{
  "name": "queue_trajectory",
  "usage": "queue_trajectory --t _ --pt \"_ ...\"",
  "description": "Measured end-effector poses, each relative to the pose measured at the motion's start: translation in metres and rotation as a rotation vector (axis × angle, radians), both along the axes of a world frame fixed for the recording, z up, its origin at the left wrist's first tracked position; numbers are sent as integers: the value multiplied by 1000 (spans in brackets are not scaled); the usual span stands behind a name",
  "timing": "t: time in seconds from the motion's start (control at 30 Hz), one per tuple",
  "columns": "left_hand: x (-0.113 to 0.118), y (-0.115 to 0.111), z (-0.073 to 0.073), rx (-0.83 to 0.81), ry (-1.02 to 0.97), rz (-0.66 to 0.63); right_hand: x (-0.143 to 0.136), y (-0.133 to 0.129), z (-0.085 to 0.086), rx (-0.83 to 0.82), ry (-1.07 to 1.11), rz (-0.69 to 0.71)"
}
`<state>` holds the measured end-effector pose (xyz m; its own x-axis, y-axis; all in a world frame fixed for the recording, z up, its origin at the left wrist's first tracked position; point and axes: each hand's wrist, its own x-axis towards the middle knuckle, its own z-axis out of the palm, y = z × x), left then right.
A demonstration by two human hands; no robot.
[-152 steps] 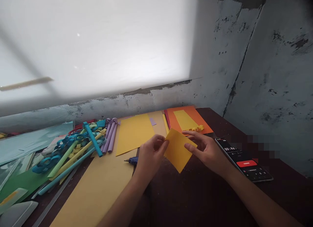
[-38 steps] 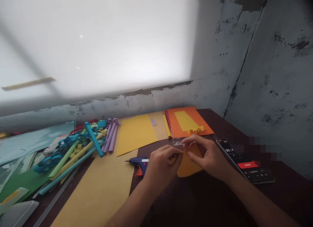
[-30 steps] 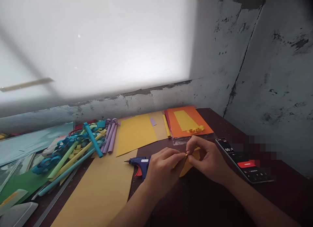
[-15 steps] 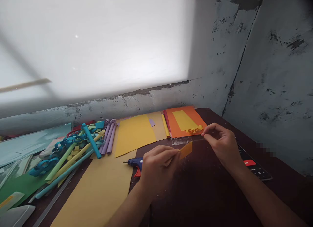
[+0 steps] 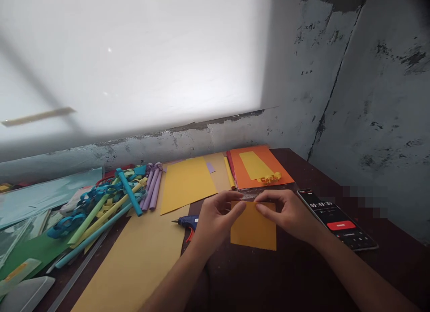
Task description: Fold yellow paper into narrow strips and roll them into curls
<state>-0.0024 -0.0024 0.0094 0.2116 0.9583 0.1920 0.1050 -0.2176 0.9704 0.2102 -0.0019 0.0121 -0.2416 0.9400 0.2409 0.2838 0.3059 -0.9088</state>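
Note:
A small yellow-orange piece of paper (image 5: 253, 229) hangs between my two hands, its face turned toward me. My left hand (image 5: 220, 220) pinches its upper left edge with thumb and fingers. At the top edge, farther right, my right hand (image 5: 287, 211) pinches the same paper. Beside my left hand lies a blue glue gun (image 5: 188, 221) with an orange trigger, its rear part hidden by that hand. Beyond my hands, curled yellow paper strips (image 5: 269, 178) rest on an orange sheet (image 5: 284, 171), next to a yellow paper piece (image 5: 251, 166).
A phone (image 5: 339, 224) showing a timer lies right of my right hand. Left are rolled paper tubes (image 5: 129, 193), purple rolls (image 5: 152, 188) and blue paper curls (image 5: 63, 224). A large yellow sheet (image 5: 188, 184) overlaps a tan sheet (image 5: 141, 258). A wall (image 5: 379, 101) bounds the table's right side.
My right hand has come left from near the curled strips and now grips the paper too. The paper has turned from a slant to face me.

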Motion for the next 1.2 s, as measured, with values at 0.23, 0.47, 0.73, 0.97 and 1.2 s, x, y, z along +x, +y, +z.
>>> queue_trajectory --t 0.23,0.47,0.73,0.97,1.2 --pt "4 -5 0 45 43 -32 -2 -2 -3 84 118 -12" --pt "10 -15 6 206 108 15 -9 -7 -7 267 122 146" --pt "10 -14 12 199 199 85 -8 -9 -10 504 12 48" --pt "-4 1 6 180 422 244 4 -1 -9 461 46 -79" --pt "-4 -2 10 295 324 172 1 4 -11 302 115 -101"
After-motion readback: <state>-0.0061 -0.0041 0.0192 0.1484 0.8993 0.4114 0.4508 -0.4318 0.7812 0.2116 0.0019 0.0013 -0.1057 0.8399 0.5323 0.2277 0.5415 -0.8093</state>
